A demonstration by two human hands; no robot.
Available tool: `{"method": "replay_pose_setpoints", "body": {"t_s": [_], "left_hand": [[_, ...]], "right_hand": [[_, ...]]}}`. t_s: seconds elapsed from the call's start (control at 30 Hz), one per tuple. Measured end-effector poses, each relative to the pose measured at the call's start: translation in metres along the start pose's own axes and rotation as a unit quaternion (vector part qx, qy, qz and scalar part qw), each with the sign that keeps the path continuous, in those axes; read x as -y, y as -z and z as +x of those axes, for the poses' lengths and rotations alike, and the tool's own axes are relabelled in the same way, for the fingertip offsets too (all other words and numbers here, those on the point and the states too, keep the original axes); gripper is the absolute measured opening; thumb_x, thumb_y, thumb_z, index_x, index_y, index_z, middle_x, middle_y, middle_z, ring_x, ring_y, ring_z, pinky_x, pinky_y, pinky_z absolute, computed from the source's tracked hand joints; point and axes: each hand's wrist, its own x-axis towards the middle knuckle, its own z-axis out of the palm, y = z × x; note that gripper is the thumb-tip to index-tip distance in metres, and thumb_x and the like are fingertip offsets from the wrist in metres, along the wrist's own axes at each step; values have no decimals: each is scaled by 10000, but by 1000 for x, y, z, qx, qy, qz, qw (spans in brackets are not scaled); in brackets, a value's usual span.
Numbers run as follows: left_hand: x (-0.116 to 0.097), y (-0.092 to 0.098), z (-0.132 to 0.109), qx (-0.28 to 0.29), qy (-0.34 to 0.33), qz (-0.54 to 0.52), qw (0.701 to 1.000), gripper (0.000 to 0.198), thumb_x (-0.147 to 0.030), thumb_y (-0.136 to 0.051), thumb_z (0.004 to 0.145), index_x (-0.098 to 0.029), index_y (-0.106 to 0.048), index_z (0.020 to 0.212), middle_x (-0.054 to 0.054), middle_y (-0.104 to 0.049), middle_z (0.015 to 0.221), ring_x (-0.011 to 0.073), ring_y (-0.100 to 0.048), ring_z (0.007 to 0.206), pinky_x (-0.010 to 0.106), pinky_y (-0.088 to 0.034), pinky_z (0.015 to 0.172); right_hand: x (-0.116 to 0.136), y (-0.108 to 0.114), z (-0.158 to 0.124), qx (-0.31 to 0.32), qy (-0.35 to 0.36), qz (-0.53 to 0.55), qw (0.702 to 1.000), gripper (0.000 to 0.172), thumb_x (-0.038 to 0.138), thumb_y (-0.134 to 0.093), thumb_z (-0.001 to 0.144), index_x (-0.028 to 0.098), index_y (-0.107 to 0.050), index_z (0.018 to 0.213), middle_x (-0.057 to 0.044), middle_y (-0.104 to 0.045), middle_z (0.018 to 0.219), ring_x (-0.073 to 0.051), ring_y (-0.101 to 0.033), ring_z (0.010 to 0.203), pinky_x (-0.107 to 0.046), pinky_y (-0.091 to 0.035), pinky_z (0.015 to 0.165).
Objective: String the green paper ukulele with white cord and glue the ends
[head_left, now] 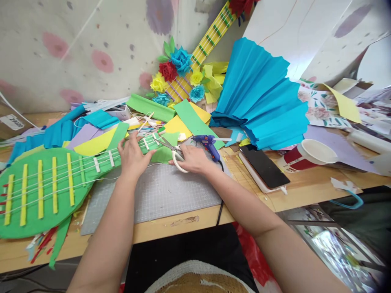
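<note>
A green paper guitar (39,191) with yellow bars and white strings lies across the left of the desk, its neck reaching toward the middle. My left hand (132,156) presses down on the neck, fingers curled over the strings. My right hand (192,159) grips white-handled scissors (171,147), whose blades point left toward the end of the neck. Both hands rest above a grey cutting mat (165,191).
A blue glue gun (209,144) lies just behind my right hand, its black cord running off the desk's front edge. A black phone (264,167) and a red cup (302,156) sit to the right. A blue pleated paper fan (262,97), paper flowers and scraps crowd the back.
</note>
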Motion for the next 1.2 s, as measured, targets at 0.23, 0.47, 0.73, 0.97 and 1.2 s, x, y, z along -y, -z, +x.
{"method": "replay_pose_setpoints", "body": {"t_s": [0.23,0.47,0.73,0.97,1.2], "left_hand": [[-12,-4,-4,20,-17,3,1000,749,-415,-620,744,-166,-289,1368,148,-612,1242,315,-505,1222,489,-192,1097],[-11,-7,-6,25,-21,4,999,745,-417,-624,751,-158,-294,1367,155,-608,1247,309,-506,1224,483,-181,1106],[-11,-11,-6,26,-18,13,999,753,-407,-639,737,-170,-297,1365,145,-604,1262,312,-490,1244,486,-202,1099],[-11,-12,-6,31,-16,5,999,739,-400,-635,744,-179,-301,1365,146,-601,1265,316,-487,1245,499,-189,1102],[-9,-14,-6,39,-19,13,999,743,-408,-643,747,-182,-305,1368,146,-600,1266,317,-497,1231,492,-196,1100]], "right_hand": [[2,-4,-3,-6,-7,-27,1000,709,769,-361,785,156,-520,1102,-177,-633,1134,-291,-585,1053,-356,-443,813],[-2,-8,-7,-20,-6,-56,998,681,743,-334,814,157,-546,1089,-160,-668,1077,-288,-617,1000,-336,-441,763],[-1,-6,-8,-8,-17,-68,997,639,716,-343,829,171,-593,1051,-130,-706,961,-271,-652,920,-305,-419,697],[-1,-8,-8,4,-36,-71,997,644,711,-296,849,188,-627,1026,-117,-715,912,-258,-663,874,-300,-413,689],[-1,-11,-6,-27,-110,-72,991,579,610,-272,910,150,-598,1044,-156,-706,915,-279,-669,869,-332,-450,719]]}}
